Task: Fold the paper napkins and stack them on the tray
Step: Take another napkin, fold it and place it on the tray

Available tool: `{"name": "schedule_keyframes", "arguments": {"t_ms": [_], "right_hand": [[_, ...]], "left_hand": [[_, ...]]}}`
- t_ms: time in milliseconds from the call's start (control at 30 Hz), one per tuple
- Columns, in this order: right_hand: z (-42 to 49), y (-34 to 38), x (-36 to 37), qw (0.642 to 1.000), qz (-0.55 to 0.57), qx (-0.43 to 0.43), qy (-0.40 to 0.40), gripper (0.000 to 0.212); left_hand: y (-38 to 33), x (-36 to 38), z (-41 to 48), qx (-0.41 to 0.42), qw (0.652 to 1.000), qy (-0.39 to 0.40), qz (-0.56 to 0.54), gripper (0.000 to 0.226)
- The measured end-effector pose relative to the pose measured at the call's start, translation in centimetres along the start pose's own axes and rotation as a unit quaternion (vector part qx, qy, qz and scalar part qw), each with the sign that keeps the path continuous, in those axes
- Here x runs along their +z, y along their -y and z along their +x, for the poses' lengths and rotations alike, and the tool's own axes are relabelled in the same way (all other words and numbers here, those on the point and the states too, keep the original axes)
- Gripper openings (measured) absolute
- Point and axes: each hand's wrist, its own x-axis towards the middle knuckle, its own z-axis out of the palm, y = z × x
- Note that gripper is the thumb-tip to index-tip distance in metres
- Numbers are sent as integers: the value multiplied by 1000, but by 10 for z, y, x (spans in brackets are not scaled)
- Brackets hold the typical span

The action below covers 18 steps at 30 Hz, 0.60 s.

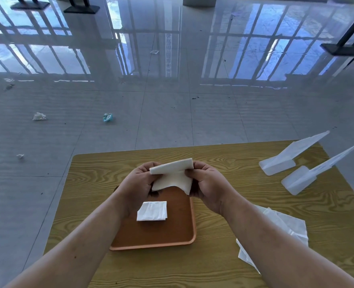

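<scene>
The left hand (139,179) and right hand (208,183) both pinch a white paper napkin (173,176), partly folded, held in the air between them above the far end of the tray (161,235). The napkin's lower flap hangs loose. The brown tray rests on the wooden table (244,167) and holds one folded napkin (152,211) near its centre. Loose unfolded napkins (286,225) lie right of the tray, partly hidden under the right forearm. Two white plastic holders (286,161) lie at the far right.
</scene>
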Motion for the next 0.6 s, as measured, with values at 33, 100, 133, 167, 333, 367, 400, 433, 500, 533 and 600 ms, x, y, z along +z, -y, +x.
{"name": "schedule_keyframes", "arguments": {"t_ms": [33, 100, 133, 167, 333, 367, 400, 433, 500, 533, 600], "right_hand": [[-1, 0, 1, 1000, 0, -2, 5, 38], [0, 0, 0, 1000, -4, -3, 6, 41], [0, -1, -1, 1000, -3, -4, 8, 38], [0, -1, -2, 1000, 4, -4, 10, 33], [3, -1, -3, 999, -26, 21, 28, 26], [4, -1, -1, 998, -55, 22, 23, 19], [6, -3, 1, 996, -79, 23, 17, 26], [9, -6, 4, 995, -97, 29, 5, 37], [14, -14, 11, 993, -112, 44, -17, 39], [17, -21, 13, 991, -120, 52, -23, 32], [23, -37, 16, 986, -146, 73, -33, 17]], "left_hand": [[0, -1, 0, 0, 1000, 6, -1, 36], [-1, -3, -2, -2, 1000, 9, -8, 27], [-2, -4, -2, -5, 1000, 10, -13, 25], [-1, -6, -1, -12, 1000, 15, -23, 31], [-1, -12, 3, -14, 1000, 17, -8, 51], [-1, -11, 2, 2, 1000, 0, 14, 34], [0, -13, 1, 15, 999, -17, 31, 15], [2, -15, 2, 26, 998, -29, 41, 9], [12, -23, 4, 30, 995, -55, 72, 32], [18, -29, 5, 27, 993, -73, 84, 41], [34, -41, 6, 14, 988, -111, 110, 42]]}}
